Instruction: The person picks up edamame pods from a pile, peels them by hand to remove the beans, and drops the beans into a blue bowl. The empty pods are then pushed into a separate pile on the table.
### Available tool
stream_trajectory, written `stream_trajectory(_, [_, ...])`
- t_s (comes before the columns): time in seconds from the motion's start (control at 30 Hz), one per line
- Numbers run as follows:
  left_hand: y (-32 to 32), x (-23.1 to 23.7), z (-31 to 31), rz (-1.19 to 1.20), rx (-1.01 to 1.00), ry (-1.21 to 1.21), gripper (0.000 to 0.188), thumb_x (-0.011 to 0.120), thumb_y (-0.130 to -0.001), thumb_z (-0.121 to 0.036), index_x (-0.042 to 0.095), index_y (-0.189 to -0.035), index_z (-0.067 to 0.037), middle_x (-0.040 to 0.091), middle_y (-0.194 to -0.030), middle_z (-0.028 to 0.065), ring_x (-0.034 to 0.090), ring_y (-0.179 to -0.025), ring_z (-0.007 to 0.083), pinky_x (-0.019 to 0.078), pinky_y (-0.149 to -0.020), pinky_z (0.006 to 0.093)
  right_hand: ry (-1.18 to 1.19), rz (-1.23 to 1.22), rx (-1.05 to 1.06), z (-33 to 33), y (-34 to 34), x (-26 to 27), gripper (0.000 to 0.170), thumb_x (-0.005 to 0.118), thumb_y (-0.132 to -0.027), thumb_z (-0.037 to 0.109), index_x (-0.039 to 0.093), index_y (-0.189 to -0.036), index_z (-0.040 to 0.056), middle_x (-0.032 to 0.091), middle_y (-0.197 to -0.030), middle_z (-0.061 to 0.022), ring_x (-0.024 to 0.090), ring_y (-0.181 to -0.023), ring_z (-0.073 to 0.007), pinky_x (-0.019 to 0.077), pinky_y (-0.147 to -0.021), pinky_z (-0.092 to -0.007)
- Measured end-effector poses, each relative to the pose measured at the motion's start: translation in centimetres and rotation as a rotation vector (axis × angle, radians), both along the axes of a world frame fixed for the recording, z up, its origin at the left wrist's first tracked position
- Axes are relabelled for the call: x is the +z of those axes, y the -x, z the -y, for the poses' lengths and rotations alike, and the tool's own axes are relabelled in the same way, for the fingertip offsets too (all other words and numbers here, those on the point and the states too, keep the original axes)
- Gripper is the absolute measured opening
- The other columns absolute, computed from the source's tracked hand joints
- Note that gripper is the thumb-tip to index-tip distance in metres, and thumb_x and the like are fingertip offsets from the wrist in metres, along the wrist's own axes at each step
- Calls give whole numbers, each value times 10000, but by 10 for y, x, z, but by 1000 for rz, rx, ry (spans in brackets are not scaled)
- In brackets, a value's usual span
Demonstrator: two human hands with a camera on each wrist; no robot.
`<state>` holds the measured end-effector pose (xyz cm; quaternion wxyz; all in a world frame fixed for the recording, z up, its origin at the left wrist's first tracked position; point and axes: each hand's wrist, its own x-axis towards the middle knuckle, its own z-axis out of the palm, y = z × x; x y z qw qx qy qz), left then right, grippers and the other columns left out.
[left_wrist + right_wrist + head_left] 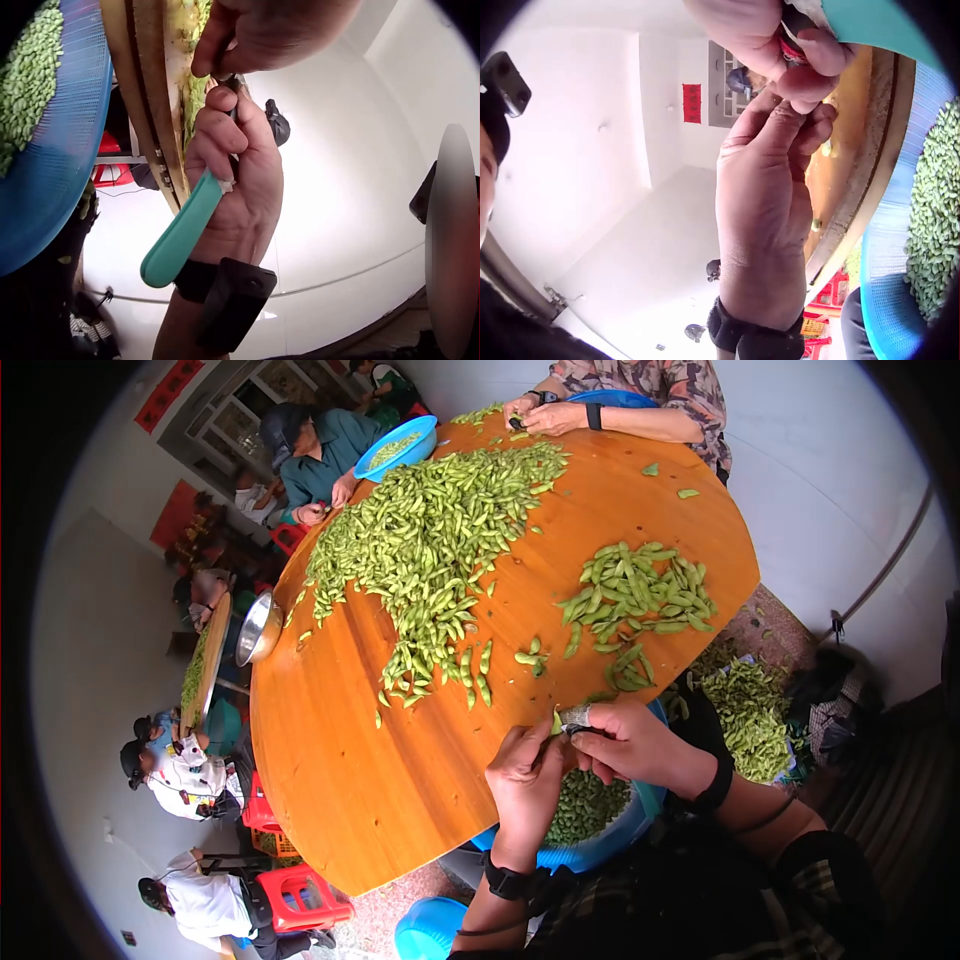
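In the head view, my left hand point(528, 775) pinches a green soybean pod point(556, 720) at the fingertips. My right hand point(640, 738) meets it there, gripping a tool with a teal handle point(184, 232) that juts out below the palm. The tool's dark working end is mostly hidden between the fingers. In the right wrist view the left hand point(761, 195) is bent at the fingertips, touching the right hand point(742, 30). Under both hands stands a blue basket point(885, 315) holding shelled green beans point(585, 805).
A large heap of pods point(430, 530) and a smaller pile point(640, 590) lie on the wooden table point(330, 770). Two people work at its far side, near a blue basin point(400, 448). A metal bowl point(260, 628) is at the left edge. Empty-looking pods point(745, 710) lie on the floor at right.
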<state>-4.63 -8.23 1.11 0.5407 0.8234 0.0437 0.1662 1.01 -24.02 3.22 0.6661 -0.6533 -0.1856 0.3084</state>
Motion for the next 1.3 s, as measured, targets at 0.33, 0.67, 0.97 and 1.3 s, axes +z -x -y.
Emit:
stream_trajectory(0.33, [9,-8,-7,-71,-75,394,172,599,-893,59,631,-1057,15,673,-829,78,646,-686,116,558,-634,234,-151,-144,-34,-2,6,-4,144,505,-946,92,548,-829,19,529,-656,-1,475,-501,-54,358,-436,-215])
stream_trajectory(0.67, [2,1,-24,-284,-219,889,256,504,-995,-130,571,-1201,8,672,-937,87,623,-687,94,511,-596,210,-142,-334,23,6,-5,6,111,531,-937,122,587,-881,44,534,-663,22,454,-498,-29,326,-437,-199])
stream_trajectory(0.97, [5,-1,4,-159,-110,487,273,476,-1016,-160,555,-1226,-6,578,-788,-5,507,-624,42,407,-538,164,-48,407,-195,-13,15,-4,82,530,-881,25,570,-903,-44,598,-684,-124,604,-612,-175,469,-572,-322])
stream_trajectory(1.3, [18,7,0,-246,-34,748,288,413,-957,-36,594,-1178,-1,501,-711,-47,366,-561,9,283,-496,166,-4,330,-132,-13,29,-14,189,567,-890,15,625,-1067,-16,631,-731,-59,588,-639,-79,469,-582,-251])
